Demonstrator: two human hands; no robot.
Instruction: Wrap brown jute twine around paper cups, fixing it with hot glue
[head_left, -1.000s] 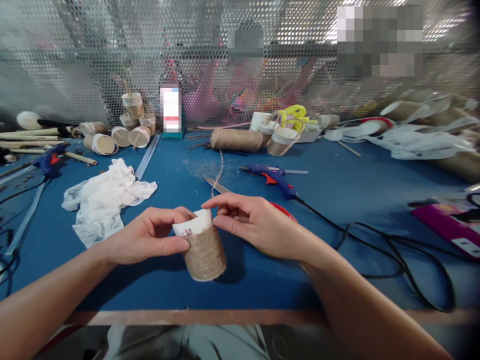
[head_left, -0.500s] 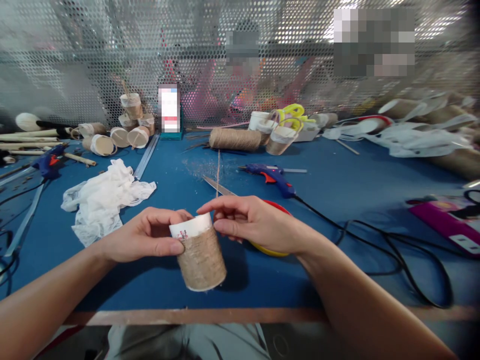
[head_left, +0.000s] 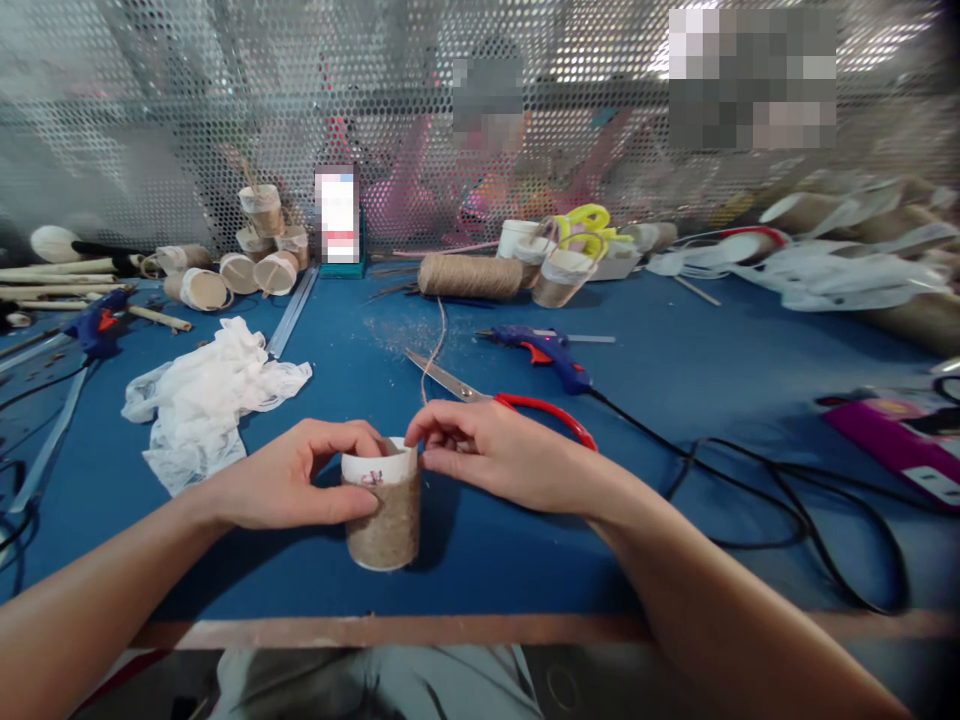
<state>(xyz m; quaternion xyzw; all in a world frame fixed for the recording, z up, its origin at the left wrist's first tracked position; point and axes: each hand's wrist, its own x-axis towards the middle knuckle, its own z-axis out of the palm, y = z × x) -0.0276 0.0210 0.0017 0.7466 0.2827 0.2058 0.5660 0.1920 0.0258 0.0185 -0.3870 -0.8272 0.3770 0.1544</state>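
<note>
A white paper cup [head_left: 383, 525], wound with brown twine over most of its side, is held nearly upright near the table's front edge. My left hand [head_left: 300, 470] grips its left side, thumb outside on the twine and fingers inside the rim. At the cup's upper right, my right hand [head_left: 487, 450] is closed, thumb and fingertips by the rim where the twine is. A slack strand of twine [head_left: 441, 335] runs from the spool [head_left: 470, 278] behind down to my right hand. Its fingers partly hide how the strand is held.
Scissors [head_left: 469, 392] with red handles lie behind my right hand, and a blue glue gun [head_left: 544, 350] with a black cable beyond them. White lace [head_left: 217, 400] is heaped at left. Finished cups [head_left: 277, 270] and a phone [head_left: 339, 220] stand at the back. A purple power strip [head_left: 892, 450] lies right.
The cup has turned from tilted to nearly upright and shifted slightly left. My right hand has moved a little left, and the twine has gone from taut to slack, uncovering more of the scissors.
</note>
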